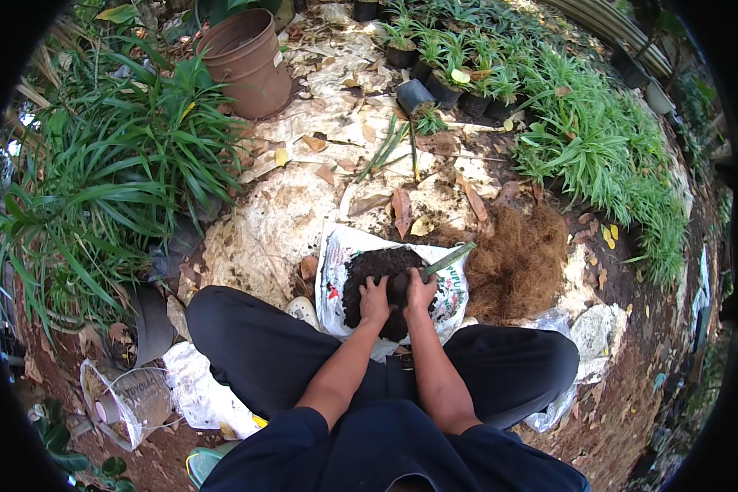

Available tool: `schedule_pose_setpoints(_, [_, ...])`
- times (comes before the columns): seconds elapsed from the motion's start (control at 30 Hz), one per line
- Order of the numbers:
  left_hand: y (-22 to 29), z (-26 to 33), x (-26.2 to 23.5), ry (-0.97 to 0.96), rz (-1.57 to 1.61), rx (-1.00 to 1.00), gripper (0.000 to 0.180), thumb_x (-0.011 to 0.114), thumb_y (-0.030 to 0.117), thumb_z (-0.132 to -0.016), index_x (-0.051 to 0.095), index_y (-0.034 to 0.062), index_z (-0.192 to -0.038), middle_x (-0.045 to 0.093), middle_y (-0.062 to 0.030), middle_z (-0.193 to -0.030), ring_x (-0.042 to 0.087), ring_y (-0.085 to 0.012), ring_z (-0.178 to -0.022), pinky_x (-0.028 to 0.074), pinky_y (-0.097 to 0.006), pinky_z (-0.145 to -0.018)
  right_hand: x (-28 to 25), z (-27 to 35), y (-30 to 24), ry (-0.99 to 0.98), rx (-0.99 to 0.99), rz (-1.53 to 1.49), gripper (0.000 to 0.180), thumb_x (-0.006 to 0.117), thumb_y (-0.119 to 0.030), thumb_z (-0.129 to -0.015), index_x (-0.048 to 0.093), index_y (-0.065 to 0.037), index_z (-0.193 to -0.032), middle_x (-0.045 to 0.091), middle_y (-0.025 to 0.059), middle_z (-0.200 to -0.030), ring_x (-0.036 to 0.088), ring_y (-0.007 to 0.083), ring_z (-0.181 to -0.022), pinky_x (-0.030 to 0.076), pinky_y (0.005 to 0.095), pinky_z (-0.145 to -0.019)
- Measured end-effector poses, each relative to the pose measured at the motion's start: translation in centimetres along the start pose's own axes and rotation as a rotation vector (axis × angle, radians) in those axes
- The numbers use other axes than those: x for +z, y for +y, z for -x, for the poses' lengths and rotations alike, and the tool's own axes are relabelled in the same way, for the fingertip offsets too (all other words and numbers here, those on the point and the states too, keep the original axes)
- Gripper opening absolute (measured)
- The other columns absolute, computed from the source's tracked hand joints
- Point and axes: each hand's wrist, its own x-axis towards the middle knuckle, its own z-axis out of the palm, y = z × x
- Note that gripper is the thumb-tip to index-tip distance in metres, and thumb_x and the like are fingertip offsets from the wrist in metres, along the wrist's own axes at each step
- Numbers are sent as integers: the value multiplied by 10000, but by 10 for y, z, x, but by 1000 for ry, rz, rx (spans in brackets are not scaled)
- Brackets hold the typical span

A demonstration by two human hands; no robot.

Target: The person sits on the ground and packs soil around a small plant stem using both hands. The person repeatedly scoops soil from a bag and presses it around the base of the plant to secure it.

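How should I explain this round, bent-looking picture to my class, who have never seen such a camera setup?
There is no machine here: a seated person works with two bare hands. The single picture comes from a wide fisheye camera on the person's head, looking down, so straight edges bend near the rim. Its left is the person's left.

Between the knees lies a white sack bearing dark soil. The left hand rests on the soil, fingers spread. The right hand is beside a green stalk; its grip is partly hidden.

Brown fibre lies to the right of the sack. Beyond it, pale sheeting covers the ground, with a brown bucket and leafy plants around.
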Motion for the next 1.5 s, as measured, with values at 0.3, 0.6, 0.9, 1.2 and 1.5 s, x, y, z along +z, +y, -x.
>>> schedule_pose_setpoints(0.3, [-24,-16,13,139,176,114,431,747,48,-727,644,67,-1145,617,-179,-1102,609,-386,-1031,504,-440,-905,4,6,-7,-71,64,-33,332,744,-184,-723,594,-54,-990,590,67,-913,565,187,-812,463,318,-766])
schedule_pose_setpoints(0.6, [-11,-24,13,143,596,-174,217,582,187,-898,702,20,-969,689,-216,-972,644,-377,-969,493,-426,-843,3,10,-9,-48,33,305,390,759,-228,-685,658,-20,-1000,658,120,-993,620,223,-878,474,330,-821])
schedule_pose_setpoints(0.9, [-6,-37,24,179,1234,-301,298,521,218,-934,692,-23,-973,707,-145,-937,656,-232,-920,474,-358,-805,5,11,-4,-242,50,124,370,759,-235,-705,652,-11,-980,660,110,-940,621,217,-853,480,330,-792])
schedule_pose_setpoints(1.2, [4,-29,18,229,1270,-261,275,522,211,-957,702,5,-976,710,-121,-945,652,-209,-863,488,-341,-791,9,13,7,-254,97,-47,394,771,-206,-710,593,-13,-1004,621,99,-931,586,206,-830,474,329,-767])
schedule_pose_setpoints(1.5, [17,-21,13,168,1241,-241,327,469,234,-976,677,17,-1108,687,-141,-1064,643,-240,-999,474,-351,-880,8,18,-7,-222,127,-32,456,757,-195,-769,535,-8,-1121,606,95,-1002,573,176,-900,462,309,-815])
